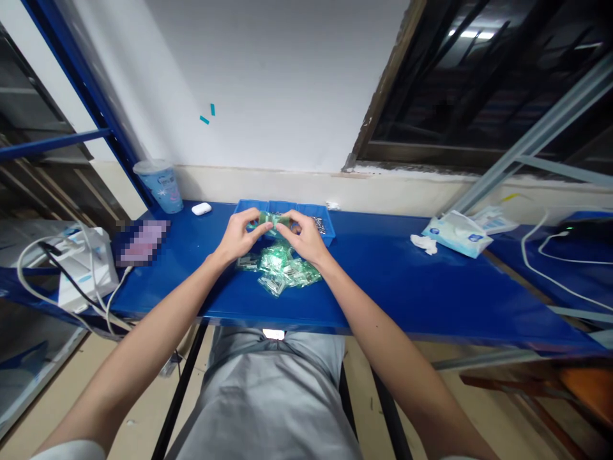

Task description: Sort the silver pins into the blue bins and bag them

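Both my hands meet over the blue table and pinch one small green packet (pixel 274 220) between them. My left hand (pixel 238 235) grips its left end with closed fingers. My right hand (pixel 306 237) grips its right end the same way. Just below the hands lies a pile of several green and clear packets (pixel 280 271) on the blue table (pixel 383 281). Behind the hands stands a shallow blue tray (pixel 318 209) with small metal parts in its right compartment.
At the back left stand a pale blue plastic cup (pixel 159 184) and a white earbud case (pixel 202 208). A white box with cables (pixel 81 268) sits at the left edge. A tissue pack (pixel 457 234) and crumpled tissue (pixel 424 243) lie right; white cables (pixel 550 268) beyond.
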Action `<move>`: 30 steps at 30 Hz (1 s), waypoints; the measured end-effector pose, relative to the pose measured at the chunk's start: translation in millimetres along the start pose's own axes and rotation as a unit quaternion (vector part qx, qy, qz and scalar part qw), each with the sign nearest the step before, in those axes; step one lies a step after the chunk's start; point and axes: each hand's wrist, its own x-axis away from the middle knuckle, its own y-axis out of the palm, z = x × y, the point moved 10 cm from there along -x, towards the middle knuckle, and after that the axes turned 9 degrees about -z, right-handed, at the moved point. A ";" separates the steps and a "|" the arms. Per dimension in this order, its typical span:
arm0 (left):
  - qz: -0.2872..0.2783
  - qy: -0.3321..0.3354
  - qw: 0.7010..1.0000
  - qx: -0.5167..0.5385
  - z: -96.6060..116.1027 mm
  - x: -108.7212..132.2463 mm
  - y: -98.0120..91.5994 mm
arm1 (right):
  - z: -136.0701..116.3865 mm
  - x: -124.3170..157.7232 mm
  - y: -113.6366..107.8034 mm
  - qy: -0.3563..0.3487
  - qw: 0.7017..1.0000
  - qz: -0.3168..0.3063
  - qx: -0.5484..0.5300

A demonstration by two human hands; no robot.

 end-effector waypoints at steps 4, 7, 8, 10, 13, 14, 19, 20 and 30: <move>0.012 -0.021 1.000 0.016 -3.4 0.8 -1.7 | 2.9 -0.3 1.9 0.022 1.000 -0.002 0.002; 0.025 -0.051 0.998 0.037 -10.3 0.3 -1.3 | 0.9 0.3 -4.0 0.018 0.999 0.035 0.014; 0.036 -0.058 0.997 0.039 -13.3 0.1 -3.4 | -0.6 1.6 -8.1 0.015 0.998 0.057 0.027; 0.080 -0.072 0.994 0.033 -22.5 1.0 -14.8 | -6.4 5.5 -16.2 0.002 0.992 0.100 0.072; 0.174 -0.108 0.979 0.011 -47.1 7.1 -43.5 | -15.1 10.5 -22.3 -0.025 0.982 0.129 0.135; 0.182 -0.118 0.976 -0.001 -56.1 7.2 -49.3 | -16.2 11.3 -22.7 -0.030 0.980 0.130 0.144; 0.156 -0.137 0.978 -0.035 -100.1 -4.1 -53.6 | -18.4 10.6 -18.3 -0.053 0.979 0.109 0.162; 0.148 -0.144 0.978 -0.034 -109.1 -6.5 -51.1 | -18.4 10.3 -17.2 -0.052 0.979 0.105 0.164; 0.136 -0.160 0.974 -0.081 -111.8 4.2 -48.4 | -17.5 6.5 3.6 -0.044 0.982 0.005 0.181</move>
